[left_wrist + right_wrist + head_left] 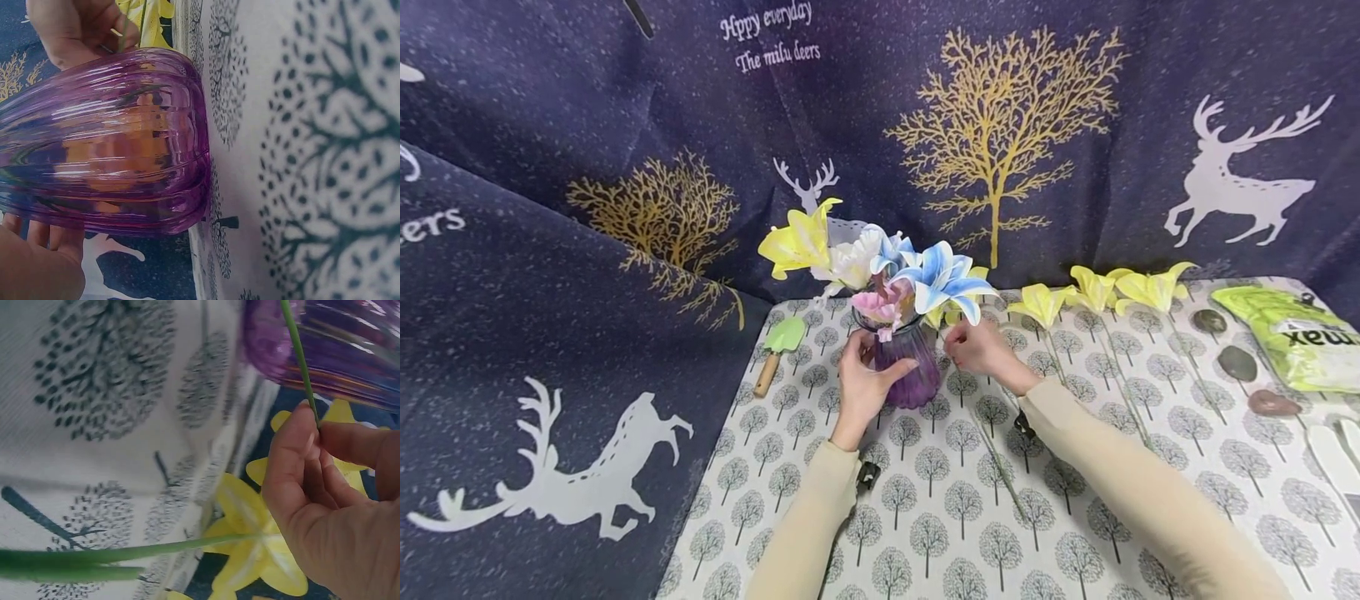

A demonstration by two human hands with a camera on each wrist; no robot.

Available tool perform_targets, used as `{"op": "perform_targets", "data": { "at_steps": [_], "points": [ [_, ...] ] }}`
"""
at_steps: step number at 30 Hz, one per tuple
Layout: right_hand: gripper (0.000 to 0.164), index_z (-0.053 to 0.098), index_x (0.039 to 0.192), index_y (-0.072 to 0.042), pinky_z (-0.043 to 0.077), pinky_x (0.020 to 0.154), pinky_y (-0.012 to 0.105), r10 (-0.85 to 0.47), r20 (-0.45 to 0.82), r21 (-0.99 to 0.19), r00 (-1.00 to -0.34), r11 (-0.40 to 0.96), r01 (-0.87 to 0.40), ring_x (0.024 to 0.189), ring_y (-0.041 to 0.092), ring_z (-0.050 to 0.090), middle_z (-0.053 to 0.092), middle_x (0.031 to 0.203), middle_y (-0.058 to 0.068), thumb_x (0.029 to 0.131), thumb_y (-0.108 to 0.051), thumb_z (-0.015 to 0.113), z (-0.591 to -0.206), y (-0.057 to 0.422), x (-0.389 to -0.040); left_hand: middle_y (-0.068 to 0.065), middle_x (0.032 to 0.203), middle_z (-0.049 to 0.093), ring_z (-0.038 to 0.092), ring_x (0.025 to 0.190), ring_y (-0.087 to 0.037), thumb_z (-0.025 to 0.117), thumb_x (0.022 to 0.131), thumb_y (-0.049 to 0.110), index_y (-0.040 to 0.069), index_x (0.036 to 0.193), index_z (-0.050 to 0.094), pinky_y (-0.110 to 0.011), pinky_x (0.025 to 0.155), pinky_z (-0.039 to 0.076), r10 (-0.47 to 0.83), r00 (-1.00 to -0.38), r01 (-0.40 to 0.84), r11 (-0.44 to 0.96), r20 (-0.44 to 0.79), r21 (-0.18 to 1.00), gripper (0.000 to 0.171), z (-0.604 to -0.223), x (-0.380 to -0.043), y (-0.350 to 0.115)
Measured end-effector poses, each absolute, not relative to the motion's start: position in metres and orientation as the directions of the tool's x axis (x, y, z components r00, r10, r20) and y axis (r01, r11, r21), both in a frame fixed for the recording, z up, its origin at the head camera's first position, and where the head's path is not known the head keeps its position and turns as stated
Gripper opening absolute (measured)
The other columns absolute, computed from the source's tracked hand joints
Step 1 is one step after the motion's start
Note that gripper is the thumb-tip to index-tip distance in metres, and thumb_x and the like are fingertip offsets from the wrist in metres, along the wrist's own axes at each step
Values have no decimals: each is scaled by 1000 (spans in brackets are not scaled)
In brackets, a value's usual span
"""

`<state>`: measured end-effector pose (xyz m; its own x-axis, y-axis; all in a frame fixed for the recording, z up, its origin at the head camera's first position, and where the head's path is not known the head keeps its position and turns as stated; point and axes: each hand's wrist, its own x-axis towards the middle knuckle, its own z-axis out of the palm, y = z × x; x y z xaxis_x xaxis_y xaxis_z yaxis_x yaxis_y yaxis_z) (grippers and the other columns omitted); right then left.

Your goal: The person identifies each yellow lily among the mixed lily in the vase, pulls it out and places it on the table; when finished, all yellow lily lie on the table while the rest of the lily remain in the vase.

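Observation:
My left hand [863, 379] grips the ribbed purple glass vase [908, 375], thumb across its front and fingers round its left side. The vase stands upright on the table and bears artificial flowers: a yellow lily [801, 242], a white bloom [855, 262], a pink one [880, 307] and blue-white lilies [942, 277]. Close to the vase's right side, my right hand [985, 354] pinches a thin green stem [299, 356] between thumb and index finger. That stem slants down over the tablecloth towards me. In the head view, the blooms above partly hide the stem's flower end.
Several yellow lilies [1092, 287] lie along the back right, stems towards me. Farther right are stones [1237, 363], a lime-green bag [1292, 333] and a white object [1333, 454]. A small green trowel [785, 335] lies left of the vase. A dark printed curtain [865, 100] hangs behind.

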<state>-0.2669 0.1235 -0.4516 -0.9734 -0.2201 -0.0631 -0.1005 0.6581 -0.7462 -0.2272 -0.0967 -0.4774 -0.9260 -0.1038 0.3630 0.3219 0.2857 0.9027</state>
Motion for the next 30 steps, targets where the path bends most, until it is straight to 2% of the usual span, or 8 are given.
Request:
{"op": "perform_targets", "data": {
  "at_steps": [4,9,14,17,20,24,26,30],
  "points": [
    [14,74,86,-4,45,58,23,-251,-71,-694,-965,707,-133,57,11,58,67,62,-1,89,-7,61,-460,124,-270,-7,102,58,63,100,-22,96,64,23,7,108,56,-35,94,56,-107,-926,320,282,362,904,62,-477,-227,-96],
    [17,72,78,-3,41,52,21,-250,-135,-687,-959,721,-91,53,12,57,66,57,0,91,-6,60,-468,125,-271,-7,103,59,64,100,-22,96,63,24,7,109,57,-37,94,56,-114,-929,309,284,352,908,63,-478,-227,-95],
    [14,75,85,-7,45,55,22,-229,-154,-675,-961,735,-67,55,13,60,69,61,3,93,-11,64,-470,124,-269,-5,101,58,63,99,-22,97,63,24,7,108,57,-37,94,57,-118,-929,309,281,352,909,63,-478,-226,-95],
    [16,74,82,-6,44,53,22,-237,-141,-675,-961,734,-82,54,13,58,70,63,5,94,-12,65,-469,125,-267,-4,101,58,63,99,-21,96,63,25,8,108,57,-36,94,57,-115,-928,310,284,353,907,63,-478,-226,-95],
    [26,65,67,-10,39,48,21,-243,-128,-683,-961,725,-92,51,11,52,66,59,3,93,-12,66,-465,124,-264,-4,100,58,63,98,-21,96,63,26,8,108,57,-35,92,57,-113,-928,313,286,356,906,63,-478,-226,-95],
    [44,44,55,-17,33,46,20,-245,-77,-689,-966,713,-126,48,9,39,46,51,-5,91,-12,68,-454,124,-253,-5,100,58,63,97,-21,96,63,26,8,108,57,-36,91,57,-112,-925,320,290,364,902,62,-478,-227,-95],
    [43,45,54,-16,32,46,20,-253,-20,-683,-967,709,-172,48,9,36,43,51,-6,90,-11,69,-448,124,-245,-6,100,58,63,98,-22,96,64,25,9,108,56,-37,92,57,-110,-925,322,286,365,903,62,-478,-228,-96],
    [16,71,72,-8,42,50,22,-275,79,-674,-958,694,-254,51,9,49,65,62,0,88,-11,71,-434,124,-227,-9,101,58,64,100,-26,96,64,24,7,107,56,-42,94,56,-107,-926,324,265,362,908,61,-479,-229,-97]
  ]
}}
